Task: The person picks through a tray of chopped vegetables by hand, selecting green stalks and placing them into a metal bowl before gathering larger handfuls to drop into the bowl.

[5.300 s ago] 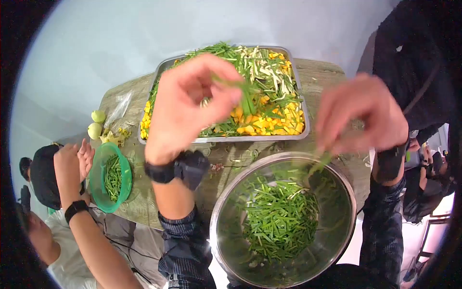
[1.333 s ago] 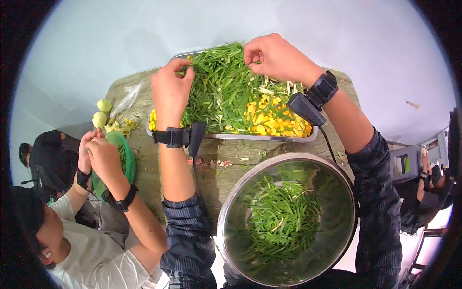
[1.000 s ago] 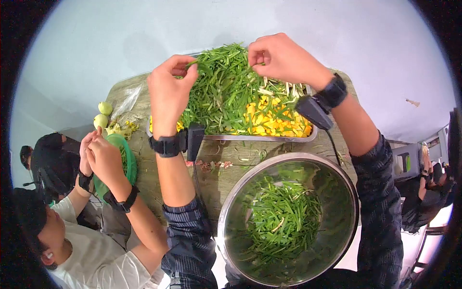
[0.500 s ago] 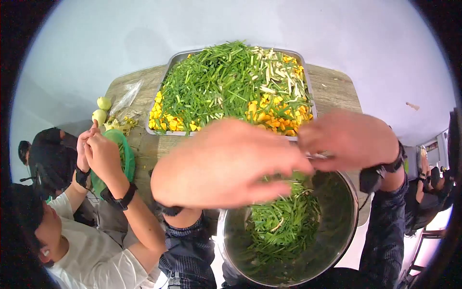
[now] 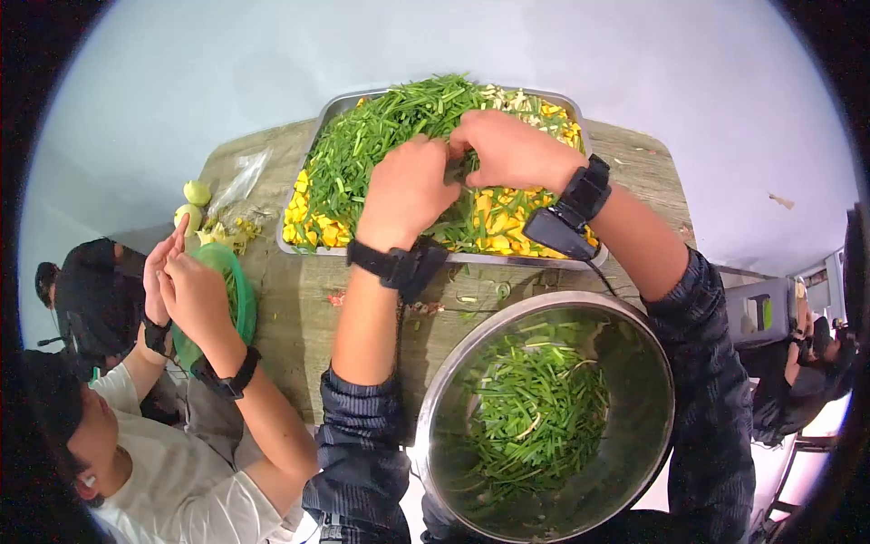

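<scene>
My left hand (image 5: 410,189) reaches over the metal tray (image 5: 471,258), its fingers curled among the cut green stalks (image 5: 385,136). Close to its right, my right hand (image 5: 515,152) bends down into the same heap, thumb and fingers apart. What lies beneath the left fingers is hidden. The tray also holds yellow chunks (image 5: 498,222) and pale stalk pieces (image 5: 507,100). Nearer to me, a steel bowl (image 5: 634,408) contains more cut green stalks (image 5: 539,417).
At the left a person in a white shirt (image 5: 181,480) holds both hands above a green basket (image 5: 243,299). Two pale round vegetables (image 5: 188,218) and a clear plastic bag (image 5: 245,181) lie near the wooden table's (image 5: 634,172) left edge. Other people appear at both sides.
Both my hands have moved away from above the bowl, forward and left, onto the tray's greens. They were blurred and close together before. The bowl's contents are now uncovered.
</scene>
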The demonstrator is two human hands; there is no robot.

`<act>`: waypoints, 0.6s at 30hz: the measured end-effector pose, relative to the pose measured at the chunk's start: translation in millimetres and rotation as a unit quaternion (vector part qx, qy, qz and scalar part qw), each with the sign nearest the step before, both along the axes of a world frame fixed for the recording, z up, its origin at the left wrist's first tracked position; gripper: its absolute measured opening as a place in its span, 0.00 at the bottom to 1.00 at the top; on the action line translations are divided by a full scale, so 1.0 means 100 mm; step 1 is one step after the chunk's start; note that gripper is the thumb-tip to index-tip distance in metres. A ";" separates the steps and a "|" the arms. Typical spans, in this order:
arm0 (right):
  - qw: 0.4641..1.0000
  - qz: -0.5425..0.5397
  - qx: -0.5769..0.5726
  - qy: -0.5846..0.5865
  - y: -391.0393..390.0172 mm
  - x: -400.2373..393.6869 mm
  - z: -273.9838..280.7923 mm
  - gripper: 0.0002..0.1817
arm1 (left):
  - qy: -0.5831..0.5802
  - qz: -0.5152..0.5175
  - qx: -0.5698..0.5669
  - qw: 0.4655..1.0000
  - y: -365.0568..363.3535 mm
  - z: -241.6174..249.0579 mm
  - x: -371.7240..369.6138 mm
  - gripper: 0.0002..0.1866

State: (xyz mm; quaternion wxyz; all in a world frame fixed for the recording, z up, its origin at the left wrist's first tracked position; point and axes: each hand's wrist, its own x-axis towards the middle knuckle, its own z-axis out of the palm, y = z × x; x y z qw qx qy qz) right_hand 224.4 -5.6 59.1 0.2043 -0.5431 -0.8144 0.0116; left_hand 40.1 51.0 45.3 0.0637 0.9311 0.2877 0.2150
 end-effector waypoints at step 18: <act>0.996 -0.035 -0.076 0.013 0.01 -0.03 -0.01 0.10 | 0.022 0.054 -0.038 0.998 -0.01 -0.11 0.12 0.13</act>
